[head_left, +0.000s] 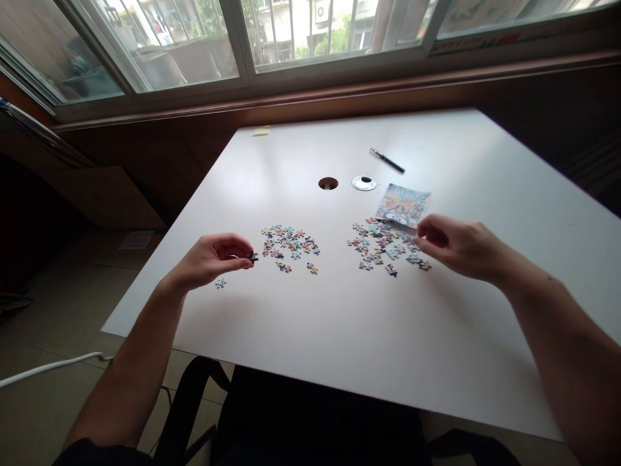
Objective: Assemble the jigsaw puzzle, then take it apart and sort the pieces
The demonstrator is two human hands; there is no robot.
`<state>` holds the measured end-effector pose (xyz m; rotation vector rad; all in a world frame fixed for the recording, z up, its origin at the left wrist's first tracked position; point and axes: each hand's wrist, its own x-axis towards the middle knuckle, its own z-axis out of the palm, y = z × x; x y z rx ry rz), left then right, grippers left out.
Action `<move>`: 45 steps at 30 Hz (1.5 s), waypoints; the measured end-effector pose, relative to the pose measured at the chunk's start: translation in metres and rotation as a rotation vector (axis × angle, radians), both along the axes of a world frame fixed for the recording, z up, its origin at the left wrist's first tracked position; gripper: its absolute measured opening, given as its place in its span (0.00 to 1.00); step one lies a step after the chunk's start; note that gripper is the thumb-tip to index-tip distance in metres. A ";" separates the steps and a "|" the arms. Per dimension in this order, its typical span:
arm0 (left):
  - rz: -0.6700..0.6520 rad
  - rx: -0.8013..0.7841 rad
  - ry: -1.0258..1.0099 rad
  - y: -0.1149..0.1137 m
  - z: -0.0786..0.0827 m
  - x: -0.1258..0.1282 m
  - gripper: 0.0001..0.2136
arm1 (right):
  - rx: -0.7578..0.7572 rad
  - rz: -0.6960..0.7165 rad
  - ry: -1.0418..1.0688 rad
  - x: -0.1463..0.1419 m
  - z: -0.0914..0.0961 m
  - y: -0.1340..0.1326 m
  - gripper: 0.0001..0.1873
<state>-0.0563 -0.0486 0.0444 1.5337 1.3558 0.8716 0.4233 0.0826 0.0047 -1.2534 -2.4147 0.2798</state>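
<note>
My left hand (213,259) hovers over the white table (339,323), its fingertips pinched on a small dark jigsaw piece (253,257). One loose piece (220,283) lies just below that hand. A left pile of puzzle pieces (290,246) is spread to its right. My right hand (458,247) is curled at the right edge of a second pile of pieces (385,247); whether its fingers hold a piece is hidden. A small colourful picture card (403,204) lies just behind that pile.
A black pen (387,160) lies farther back. A round cable hole (328,183) and its silver cap (363,183) sit mid-table. A yellow sticky note (261,131) is at the far edge. Windows run behind; a dark chair (291,421) is below the near edge.
</note>
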 end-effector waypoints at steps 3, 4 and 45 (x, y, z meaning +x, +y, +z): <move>-0.034 0.015 -0.026 0.013 0.011 0.009 0.14 | 0.027 0.011 0.015 0.000 -0.001 0.000 0.09; -0.041 0.017 -0.019 0.016 0.013 0.008 0.14 | 0.034 0.011 0.020 0.000 -0.001 0.000 0.09; 0.203 0.028 -0.021 -0.041 -0.022 0.045 0.14 | -0.034 0.144 0.027 -0.017 -0.006 -0.012 0.04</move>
